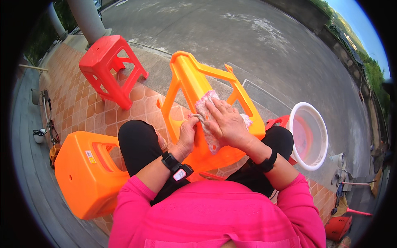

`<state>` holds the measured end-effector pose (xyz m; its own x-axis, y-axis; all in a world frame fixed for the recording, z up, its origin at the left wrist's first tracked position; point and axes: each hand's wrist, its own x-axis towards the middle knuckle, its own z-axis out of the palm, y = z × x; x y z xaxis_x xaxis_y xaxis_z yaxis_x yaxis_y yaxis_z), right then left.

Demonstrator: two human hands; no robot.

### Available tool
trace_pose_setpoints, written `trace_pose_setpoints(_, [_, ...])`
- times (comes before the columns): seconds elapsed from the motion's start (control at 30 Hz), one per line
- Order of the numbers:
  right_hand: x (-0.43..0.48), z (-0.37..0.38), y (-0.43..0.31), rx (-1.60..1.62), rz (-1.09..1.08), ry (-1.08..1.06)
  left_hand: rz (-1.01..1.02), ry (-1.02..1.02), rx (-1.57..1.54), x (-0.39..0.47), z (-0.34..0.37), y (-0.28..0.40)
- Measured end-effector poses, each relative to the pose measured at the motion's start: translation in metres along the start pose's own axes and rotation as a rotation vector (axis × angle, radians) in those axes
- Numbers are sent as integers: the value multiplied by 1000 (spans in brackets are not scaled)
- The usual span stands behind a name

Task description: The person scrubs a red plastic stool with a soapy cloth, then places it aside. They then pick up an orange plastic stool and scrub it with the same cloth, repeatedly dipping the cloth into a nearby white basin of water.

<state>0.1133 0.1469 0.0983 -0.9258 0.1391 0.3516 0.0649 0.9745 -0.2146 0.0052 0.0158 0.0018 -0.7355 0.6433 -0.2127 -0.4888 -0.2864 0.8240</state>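
Observation:
Between my knees an orange plastic stool (186, 73) lies tipped, its legs pointing away from me. A pink-and-white cloth (206, 107) is spread over its upper side. My right hand (225, 122) presses the cloth against the plastic, fingers nearly flat and reaching forward. At the stool's left edge, my left hand (186, 133) grips the plastic, with its thumb by the cloth. What its other fingers do underneath is hidden.
A red plastic stool (104, 59) stands ahead on the left. Another orange stool (90, 176) is beside my left knee. To the right, a white tub (310, 136) holds liquid and stands by a red support. Brooms and a red dustpan (338, 228) lie farther right.

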Motion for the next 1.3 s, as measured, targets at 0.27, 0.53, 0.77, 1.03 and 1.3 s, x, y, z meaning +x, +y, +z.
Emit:
trace_pose_setpoints(0.27, [0,-11,-7,104,-248,-104,78,-149,314,10,-47,-12])
trace_pose_setpoints(0.53, [44,59,63,-75,-185,-40,83,-92,666,-10,-42,-8])
trace_pose_setpoints(0.77, [85,85,150,-234,137,-30,15,-300,709,-26,-34,-11])
trace_pose_setpoints(1.03, [0,89,64,-104,197,171,-256,-379,557,-46,-44,-9])
trace_pose_setpoints(1.3, [-27,82,52,22,132,170,-266,-293,625,-39,-29,-8])
